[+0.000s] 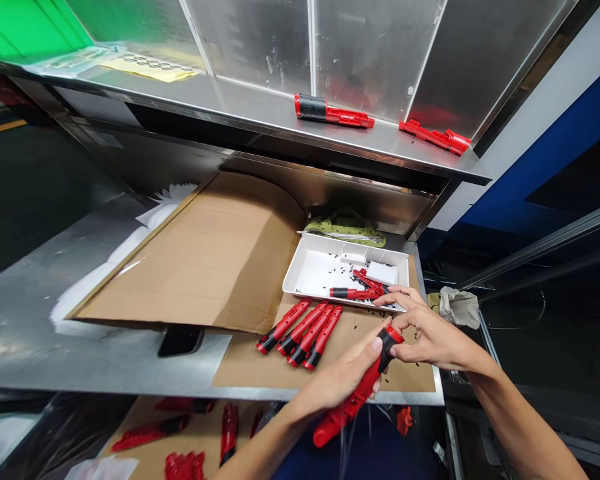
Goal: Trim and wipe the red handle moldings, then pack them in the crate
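My left hand (353,370) is wrapped around a red plastic tool housing (347,407) with a black section and a red ring at its upper end. That end points up and away, and the long red part slants down toward me. At the ringed end is my right hand (427,330), its thumb and index finger closed against it and the other fingers stretched out; any small part between them is hidden. Beyond them stands a white tray (295,273) with scattered small black pieces, a white block (381,272) and red housings (355,293).
Several red and black housings (305,333) lie side by side on the cardboard mat (245,363). Left of the tray leans a large cardboard sheet (195,260). Two red pieces (350,117) rest on the metal shelf (250,107). More housings (150,432) lie below the table edge.
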Tool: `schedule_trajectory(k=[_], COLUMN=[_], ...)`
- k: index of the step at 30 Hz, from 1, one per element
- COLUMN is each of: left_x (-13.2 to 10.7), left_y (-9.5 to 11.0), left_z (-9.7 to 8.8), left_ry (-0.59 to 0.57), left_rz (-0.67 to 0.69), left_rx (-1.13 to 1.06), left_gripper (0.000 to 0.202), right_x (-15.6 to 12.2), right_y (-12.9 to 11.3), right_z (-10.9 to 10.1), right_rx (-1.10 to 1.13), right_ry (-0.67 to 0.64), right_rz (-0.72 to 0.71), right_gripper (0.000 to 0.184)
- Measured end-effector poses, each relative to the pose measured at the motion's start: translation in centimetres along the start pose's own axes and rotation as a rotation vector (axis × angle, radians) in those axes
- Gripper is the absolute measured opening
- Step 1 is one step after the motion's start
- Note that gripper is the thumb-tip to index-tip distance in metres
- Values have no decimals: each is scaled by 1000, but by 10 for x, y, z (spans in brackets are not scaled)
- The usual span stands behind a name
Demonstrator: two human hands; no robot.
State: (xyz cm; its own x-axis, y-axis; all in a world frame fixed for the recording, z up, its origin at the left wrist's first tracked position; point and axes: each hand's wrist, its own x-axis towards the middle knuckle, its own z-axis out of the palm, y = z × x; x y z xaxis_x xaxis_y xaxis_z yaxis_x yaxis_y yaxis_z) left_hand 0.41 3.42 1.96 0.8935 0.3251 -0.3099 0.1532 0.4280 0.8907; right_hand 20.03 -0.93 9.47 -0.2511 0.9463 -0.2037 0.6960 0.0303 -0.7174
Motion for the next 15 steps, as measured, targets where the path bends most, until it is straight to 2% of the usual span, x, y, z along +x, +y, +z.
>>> schedule_trajectory(k=[4, 11, 13, 15], left_x=[2, 12, 12, 12], left_y=[-1, -8, -12, -14], left_z=[1, 0, -2, -6], left_ry=[19, 146, 133, 103], left_rz=[-7, 20, 16, -4], left_rx=[15, 18, -20, -105], left_gripper=[81, 88, 85, 82], right_x=[0, 2, -1, -9], right_y=[-2, -9, -9, -7], right_z=[5, 31, 32, 26], right_rx=[-28, -329, -379, -337], right_ry=[41, 281, 255, 191], right_rz=[2, 143, 207, 222], right_gripper=[9, 6, 8, 17])
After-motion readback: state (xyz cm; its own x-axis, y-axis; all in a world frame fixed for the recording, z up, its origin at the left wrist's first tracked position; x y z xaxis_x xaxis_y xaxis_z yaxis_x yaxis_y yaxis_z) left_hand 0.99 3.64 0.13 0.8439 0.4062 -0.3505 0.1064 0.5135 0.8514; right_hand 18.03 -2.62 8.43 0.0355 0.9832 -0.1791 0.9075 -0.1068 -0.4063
